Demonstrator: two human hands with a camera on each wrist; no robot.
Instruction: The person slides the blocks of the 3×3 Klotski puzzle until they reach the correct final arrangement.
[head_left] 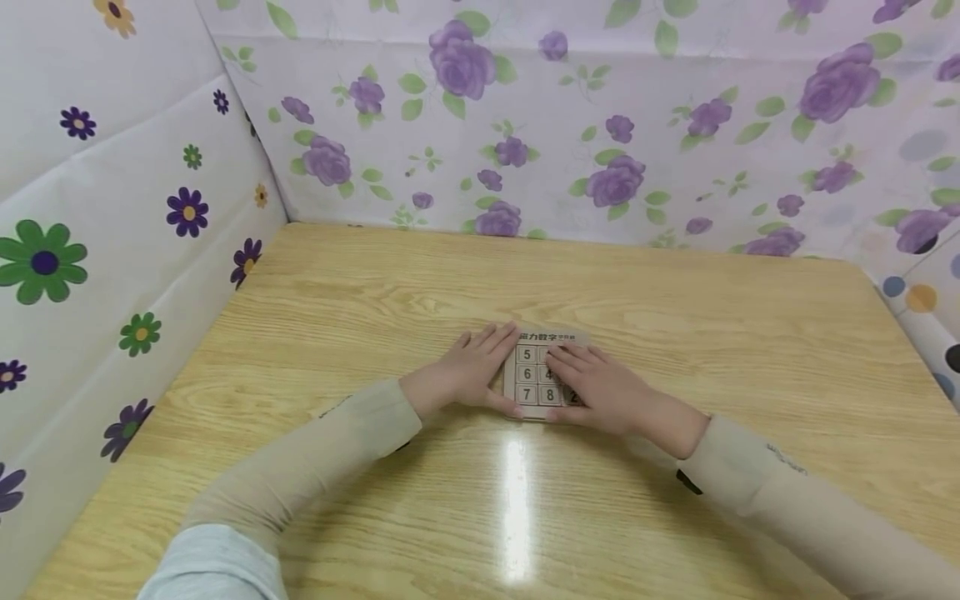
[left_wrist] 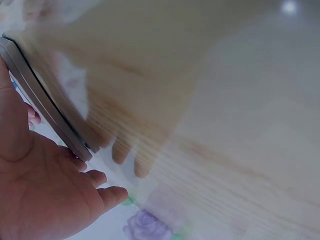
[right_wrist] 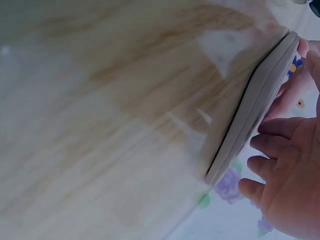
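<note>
A flat number sliding puzzle (head_left: 527,375) with a pale frame and square numbered tiles lies mid-table. At its left side, my left hand (head_left: 474,371) holds the frame, with the thumb at the near-left corner and the forefinger by the far-left one. My right hand (head_left: 603,392) lies over the right part; its fingertips touch the tiles and its thumb is at the near edge. Several right-hand tiles are covered. In the left wrist view the puzzle's side (left_wrist: 45,102) runs past the thumb. The right wrist view shows relaxed fingers (right_wrist: 272,145) by the frame.
A wood-grain table (head_left: 375,292) spreads around the puzzle, with a bright light reflection in front. Flowered cloth walls (head_left: 465,142) stand behind it and on the left. A dotted cloth (head_left: 926,292) hangs at the right edge.
</note>
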